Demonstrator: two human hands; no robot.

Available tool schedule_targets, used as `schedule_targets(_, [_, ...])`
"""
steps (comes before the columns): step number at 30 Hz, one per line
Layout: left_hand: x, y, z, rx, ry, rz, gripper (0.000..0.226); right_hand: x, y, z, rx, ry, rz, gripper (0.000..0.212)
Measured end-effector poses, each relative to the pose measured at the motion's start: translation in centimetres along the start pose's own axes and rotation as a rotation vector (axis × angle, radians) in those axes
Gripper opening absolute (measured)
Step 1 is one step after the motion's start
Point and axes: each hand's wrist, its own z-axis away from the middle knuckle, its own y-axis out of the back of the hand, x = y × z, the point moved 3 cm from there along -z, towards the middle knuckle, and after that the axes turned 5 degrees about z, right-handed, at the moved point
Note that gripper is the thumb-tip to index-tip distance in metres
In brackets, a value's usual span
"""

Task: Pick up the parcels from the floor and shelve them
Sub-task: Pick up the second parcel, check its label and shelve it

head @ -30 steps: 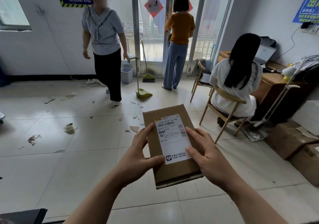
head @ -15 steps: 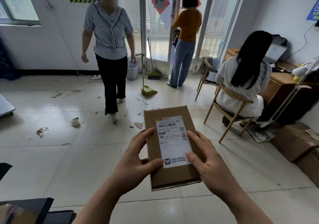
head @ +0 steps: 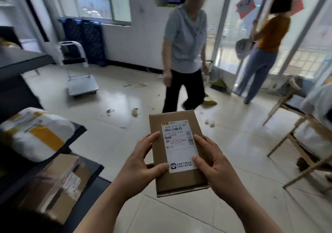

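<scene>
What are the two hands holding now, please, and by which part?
A brown cardboard parcel, label side up, gripped by its two long side edges: the left hand on the left edge, the right hand on the right edge.

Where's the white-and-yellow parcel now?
Head view, far left: the white-and-yellow parcel lies on the dark shelf, above the cardboard boxes, left of the brown box.

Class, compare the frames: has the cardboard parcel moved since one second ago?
Yes. The parcel has shifted left, away from the wooden chair, toward the shelves.
</scene>
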Motion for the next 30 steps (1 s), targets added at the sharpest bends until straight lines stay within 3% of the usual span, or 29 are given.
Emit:
schedule_targets(15, [2.0,3.8,18.7,0.782,0.185,-0.094,0.082,-6.0,-11.8,1.4,-0.647,0.325,-0.087,0.05])
schedule_targets(18, [2.9,4.2,24.6,0.963,0.188,-0.126,0.079,-8.5,-15.1,4.6,-0.819,0.403,-0.091,0.049])
schedule_targets(30, [6.3,3.0,46.8,1.478,0.196,-0.2,0.076,-18.8,-25.8,20.7,-1.223,0.7,-0.078,0.051])
